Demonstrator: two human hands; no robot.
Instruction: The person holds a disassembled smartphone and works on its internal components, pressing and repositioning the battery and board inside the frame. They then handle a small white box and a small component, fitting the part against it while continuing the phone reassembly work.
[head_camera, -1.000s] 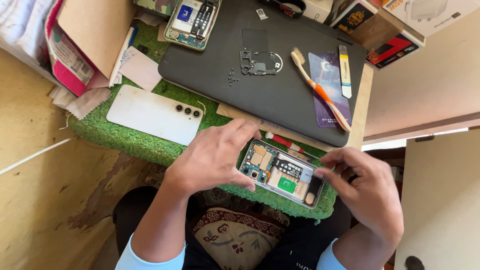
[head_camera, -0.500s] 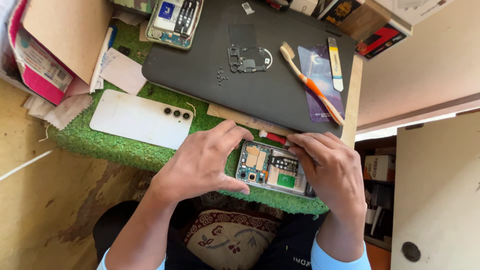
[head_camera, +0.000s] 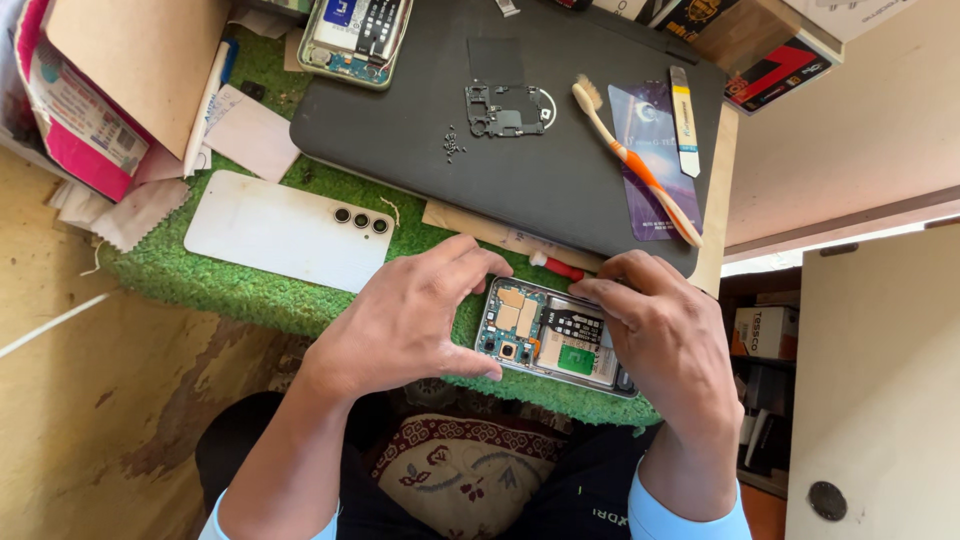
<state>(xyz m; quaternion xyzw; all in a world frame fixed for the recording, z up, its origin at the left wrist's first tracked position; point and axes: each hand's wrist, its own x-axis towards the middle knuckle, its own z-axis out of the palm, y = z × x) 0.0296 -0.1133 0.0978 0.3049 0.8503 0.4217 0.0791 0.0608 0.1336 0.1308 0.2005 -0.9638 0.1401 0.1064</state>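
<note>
An opened phone (head_camera: 553, 336) with its back removed lies on the green turf mat (head_camera: 210, 275) near the front edge, its circuit boards and a green part exposed. My left hand (head_camera: 410, 315) grips its left end, thumb under and fingers over the top edge. My right hand (head_camera: 668, 340) covers its right end, fingertips pressing on the upper edge. A red-handled tool (head_camera: 560, 266) lies just behind the phone, between my hands.
A white phone back cover (head_camera: 285, 230) lies to the left. On the dark grey mat (head_camera: 420, 140) sit several tiny screws (head_camera: 452, 145), a black bracket (head_camera: 505, 110), an orange-white toothbrush (head_camera: 640, 170), a card and a pry tool (head_camera: 685, 120). Another opened phone (head_camera: 350, 35) and boxes sit behind.
My right hand has slid left over the phone's right end, and its fingertips now press the upper edge. My left hand keeps its grip. The view has shifted.
</note>
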